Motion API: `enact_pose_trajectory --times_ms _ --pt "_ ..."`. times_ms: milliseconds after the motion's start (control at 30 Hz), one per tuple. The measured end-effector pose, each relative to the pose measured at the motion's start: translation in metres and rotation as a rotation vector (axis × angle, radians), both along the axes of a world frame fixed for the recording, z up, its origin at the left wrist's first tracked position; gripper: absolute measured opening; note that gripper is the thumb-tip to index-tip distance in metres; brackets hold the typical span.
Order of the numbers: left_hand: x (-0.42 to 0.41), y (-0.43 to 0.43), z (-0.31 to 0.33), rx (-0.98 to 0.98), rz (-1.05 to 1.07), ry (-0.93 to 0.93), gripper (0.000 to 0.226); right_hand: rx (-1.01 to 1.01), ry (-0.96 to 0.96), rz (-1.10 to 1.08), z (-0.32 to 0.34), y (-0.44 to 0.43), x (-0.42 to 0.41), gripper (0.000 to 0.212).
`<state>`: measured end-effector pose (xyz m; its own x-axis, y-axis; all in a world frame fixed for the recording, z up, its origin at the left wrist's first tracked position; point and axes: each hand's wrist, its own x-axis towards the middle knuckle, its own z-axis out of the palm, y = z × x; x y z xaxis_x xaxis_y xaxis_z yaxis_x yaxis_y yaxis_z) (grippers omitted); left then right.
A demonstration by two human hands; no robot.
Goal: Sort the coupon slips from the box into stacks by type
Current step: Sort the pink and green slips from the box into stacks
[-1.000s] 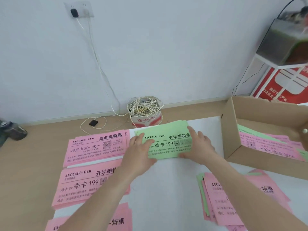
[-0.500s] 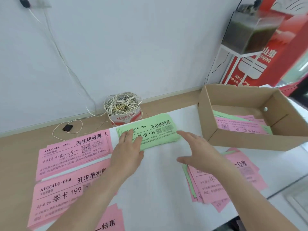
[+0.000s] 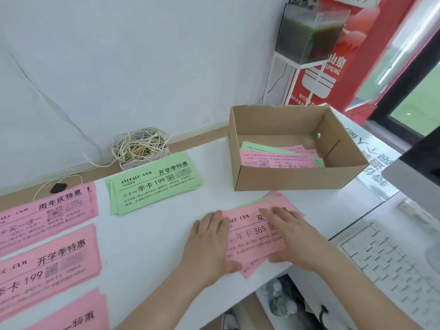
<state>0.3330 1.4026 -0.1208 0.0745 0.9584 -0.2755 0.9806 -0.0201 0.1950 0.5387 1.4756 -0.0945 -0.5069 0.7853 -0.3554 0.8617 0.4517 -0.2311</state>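
A loose pile of mostly pink slips (image 3: 253, 231), with green edges showing beneath, lies near the table's front edge. My left hand (image 3: 209, 241) rests flat on its left end, thumb under the near edge. My right hand (image 3: 290, 236) lies flat on its right half, fingers straight. A green stack (image 3: 152, 184) sits behind them, untouched. Three pink stacks lie at the left: the anniversary one (image 3: 47, 210), the 199 one (image 3: 47, 263) and a third pink stack (image 3: 71, 315) at the bottom. The cardboard box (image 3: 297, 177) at the right holds several pink and green slips (image 3: 281, 156).
A tub of coiled cord (image 3: 140, 148) stands behind the green stack by the wall. A white keyboard (image 3: 392, 265) and a monitor (image 3: 423, 167) are at the right. A fish tank on a white stand (image 3: 309, 32) rises behind the box.
Both hands left the green stack and moved right and nearer, onto the mixed pink pile. My view swung right, bringing the whole box and keyboard into sight.
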Motion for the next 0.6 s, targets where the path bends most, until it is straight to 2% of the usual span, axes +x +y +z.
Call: enact_pose_trajectory --times_ms 133,233,333,400,500,600 --pt "0.015 -0.003 0.005 -0.001 -0.135 0.039 0.085 0.092 0.052 0.078 -0.008 0.014 0.015 0.088" --pt "0.019 -0.004 0.009 -0.058 -0.15 0.036 0.069 0.047 0.089 0.124 -0.01 0.016 0.025 0.092" --pt "0.016 -0.004 0.012 -0.081 -0.201 0.053 0.052 0.007 0.104 0.078 -0.009 0.02 0.039 0.097" --pt "0.015 -0.004 0.015 -0.06 -0.224 0.045 0.043 -0.012 0.126 0.008 -0.01 0.024 0.049 0.093" --pt "0.012 -0.005 0.016 0.019 -0.139 -0.034 0.025 -0.1 0.265 -0.138 -0.01 0.029 0.057 0.081" --pt "0.009 -0.007 0.011 0.063 0.09 -0.196 0.026 -0.17 0.506 -0.336 -0.01 0.031 0.056 0.064"
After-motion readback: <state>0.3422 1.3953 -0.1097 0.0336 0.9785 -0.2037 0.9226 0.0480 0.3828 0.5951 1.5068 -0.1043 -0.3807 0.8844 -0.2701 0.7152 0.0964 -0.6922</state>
